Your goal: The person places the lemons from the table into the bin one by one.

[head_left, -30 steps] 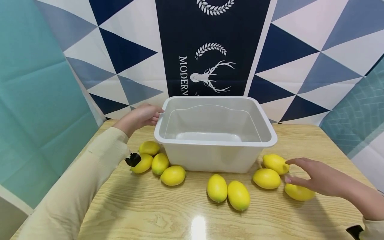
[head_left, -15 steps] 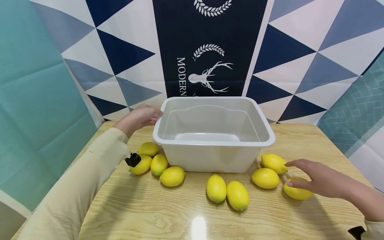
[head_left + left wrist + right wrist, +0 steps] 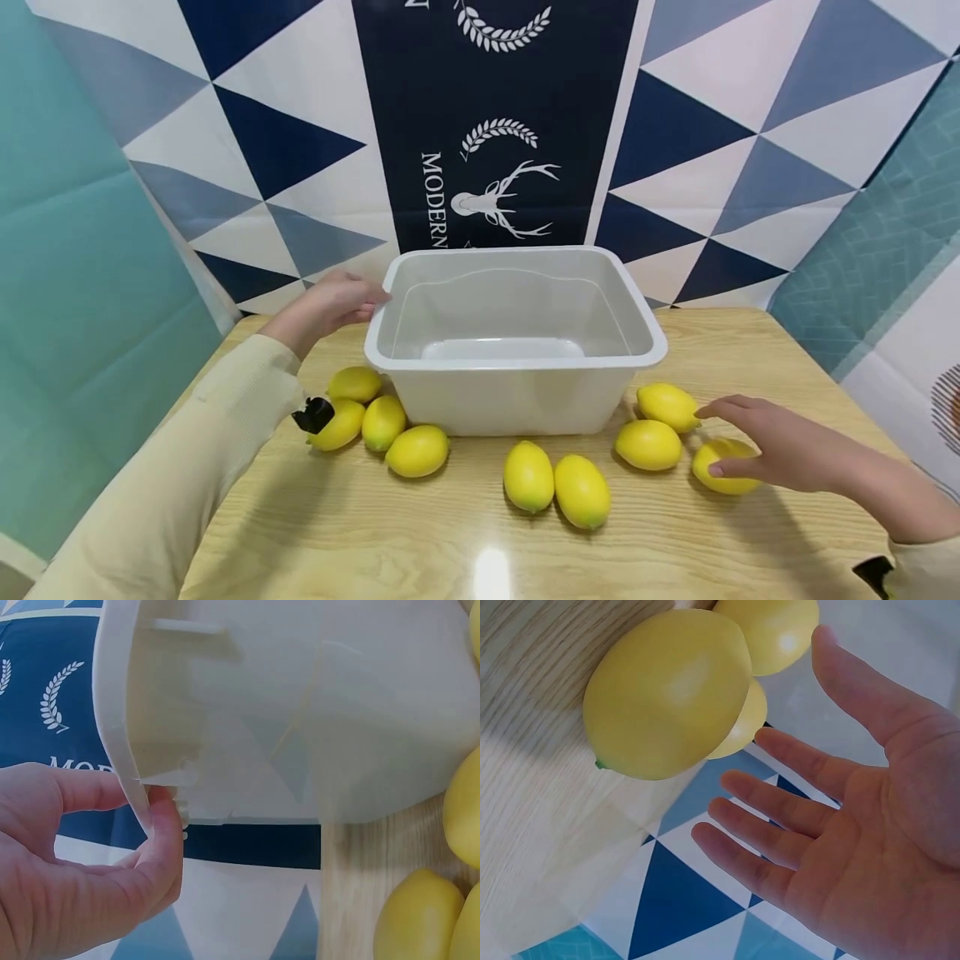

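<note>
1. The left hand (image 3: 330,307) pinches the side rim of a pale bin (image 3: 517,400) between thumb and fingers.
2. The right hand (image 3: 787,446) holds nothing; its fingers are extended and spread near the rightmost lemon (image 3: 711,468).
3. The bin stands upright on the wooden counter (image 3: 375,546).
4. Four lemons (image 3: 417,452) lie at its left, two in front, two more at its right.
</note>
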